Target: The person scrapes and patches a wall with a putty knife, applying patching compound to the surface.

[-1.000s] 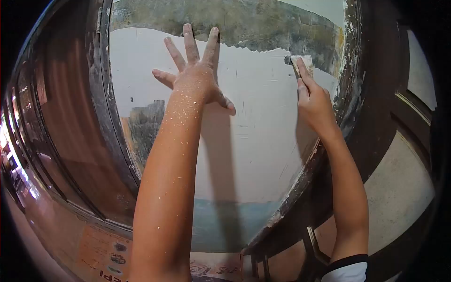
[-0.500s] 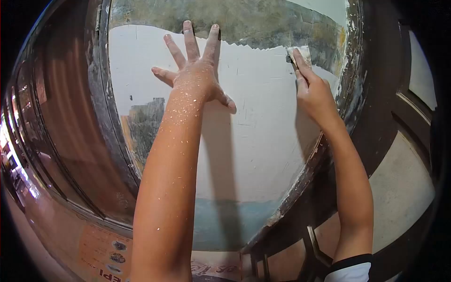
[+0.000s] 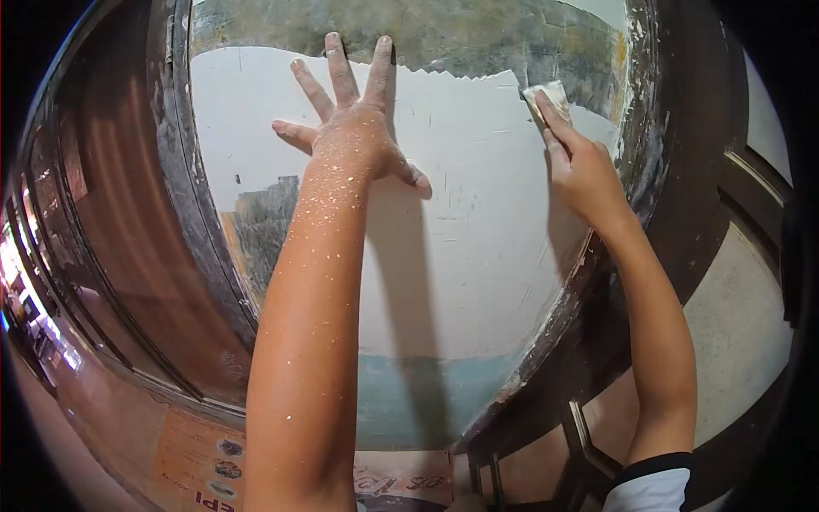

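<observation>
My left hand [image 3: 351, 128] lies flat with spread fingers on a white-coated panel [image 3: 461, 213], its two longest fingertips reaching past the coating's upper edge onto bare grey-brown surface [image 3: 426, 30]. White flakes dot the back of that hand and the forearm. At the upper right, my right hand [image 3: 584, 175] is closed around a small scraper [image 3: 550, 101] with a whitish, smeared flat end; its handle is mostly hidden by my fingers. The scraper sits against the panel at the jagged edge between white coating and bare surface. A bare grey patch [image 3: 266, 226] shows at left.
A worn dark frame [image 3: 653, 128] with chipped paint borders the panel on the right. Brown glossy panelling [image 3: 128, 213] stands at left. Below is a pale blue-green strip [image 3: 435, 397], with a printed orange sheet [image 3: 192, 461] on the floor. Lower right are dark bars [image 3: 589, 439].
The scraper and my right hand have shifted slightly right, and the white edge beside the blade now drops in a slanted notch. My left hand stays on the panel; the view has moved a little.
</observation>
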### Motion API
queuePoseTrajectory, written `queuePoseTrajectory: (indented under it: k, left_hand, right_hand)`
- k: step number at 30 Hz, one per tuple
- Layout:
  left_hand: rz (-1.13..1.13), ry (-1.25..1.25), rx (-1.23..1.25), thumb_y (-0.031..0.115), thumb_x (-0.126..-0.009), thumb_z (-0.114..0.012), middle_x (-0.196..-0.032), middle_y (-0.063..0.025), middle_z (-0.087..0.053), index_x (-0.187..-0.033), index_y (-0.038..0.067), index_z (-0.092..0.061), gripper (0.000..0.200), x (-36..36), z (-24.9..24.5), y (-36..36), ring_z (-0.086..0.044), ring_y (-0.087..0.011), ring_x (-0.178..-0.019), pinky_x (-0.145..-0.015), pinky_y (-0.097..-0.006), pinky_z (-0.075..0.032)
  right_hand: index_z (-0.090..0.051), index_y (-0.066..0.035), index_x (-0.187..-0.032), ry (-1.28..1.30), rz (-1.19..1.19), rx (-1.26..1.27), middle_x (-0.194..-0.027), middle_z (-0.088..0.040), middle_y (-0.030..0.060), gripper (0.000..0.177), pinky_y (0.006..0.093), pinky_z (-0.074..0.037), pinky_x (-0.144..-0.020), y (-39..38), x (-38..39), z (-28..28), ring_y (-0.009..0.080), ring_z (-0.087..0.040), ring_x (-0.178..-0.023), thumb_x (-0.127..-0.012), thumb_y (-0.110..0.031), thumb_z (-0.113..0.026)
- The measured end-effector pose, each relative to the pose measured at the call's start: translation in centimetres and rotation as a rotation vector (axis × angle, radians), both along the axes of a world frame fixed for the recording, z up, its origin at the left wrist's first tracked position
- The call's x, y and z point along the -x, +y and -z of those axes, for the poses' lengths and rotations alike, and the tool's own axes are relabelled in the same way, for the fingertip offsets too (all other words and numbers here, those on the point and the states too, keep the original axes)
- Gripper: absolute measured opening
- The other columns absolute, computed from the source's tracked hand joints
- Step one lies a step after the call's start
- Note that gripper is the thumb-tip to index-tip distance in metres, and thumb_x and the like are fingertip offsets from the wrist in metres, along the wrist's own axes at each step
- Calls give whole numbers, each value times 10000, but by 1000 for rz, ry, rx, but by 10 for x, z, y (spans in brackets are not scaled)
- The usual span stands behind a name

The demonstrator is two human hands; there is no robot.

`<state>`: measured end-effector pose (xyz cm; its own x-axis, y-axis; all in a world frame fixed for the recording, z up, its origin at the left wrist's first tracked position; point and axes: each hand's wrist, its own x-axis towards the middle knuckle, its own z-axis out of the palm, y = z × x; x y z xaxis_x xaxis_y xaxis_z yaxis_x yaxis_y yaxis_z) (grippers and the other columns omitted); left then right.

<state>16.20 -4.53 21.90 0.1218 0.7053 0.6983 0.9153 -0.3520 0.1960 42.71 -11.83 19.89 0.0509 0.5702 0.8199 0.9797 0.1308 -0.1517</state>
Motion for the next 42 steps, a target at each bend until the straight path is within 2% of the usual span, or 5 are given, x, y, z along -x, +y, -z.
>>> queuePoseTrajectory:
  k: [12, 22, 30, 32, 42]
  left_hand:
    - [-34, 8, -8, 506, -250, -1074, -1748, -169, 255, -1694, 432, 44, 1827, -3, -1, 5, 204, -543, -1575, -1063, -921, -164]
    - [6, -24, -29, 500, -224, -1071, -1745, -172, 263, -1698, 424, 17, 1833, 0, 2, 6, 202, -539, -1577, -1092, -907, -135]
    - [-15, 4, -24, 537, -364, -1061, -1757, -177, 208, -1691, 439, 41, 1728, 1, 2, 5, 217, -543, -1567, -1091, -911, -164]
    - [-20, 14, -40, 561, -371, -1055, -1757, -178, 207, -1692, 436, 33, 1716, 0, 3, 7, 213, -546, -1566, -1088, -917, -162]
    - [-12, 3, -15, 550, -350, -1063, -1751, -187, 219, -1693, 435, 30, 1736, 2, 1, 3, 239, -547, -1557, -1090, -913, -167]
  right_hand:
    - [-466, -340, -1593, -38, 47, 18, -981, -710, 304, 593, 407, -547, -853, -6, 8, -11, 491, -687, -860, -1042, -141, -549]
    - [-495, -283, -1574, -128, 91, 66, -1343, -668, 228, 525, 441, -534, -1009, 1, 4, -28, 478, -636, -1179, -1063, -165, -536]
    - [-453, -321, -1604, -110, 149, 157, -1193, -699, 269, 595, 437, -564, -852, -13, -1, -20, 482, -694, -896, -1045, -137, -541]
    - [-504, -373, -1563, -212, 23, -42, -808, -688, 277, 575, 557, -536, -744, -1, -18, -10, 504, -661, -762, -1020, -196, -564]
    - [-481, -387, -1570, -227, 8, -47, -937, -728, 275, 593, 558, -561, -823, 1, -7, -16, 488, -682, -825, -1014, -200, -571]
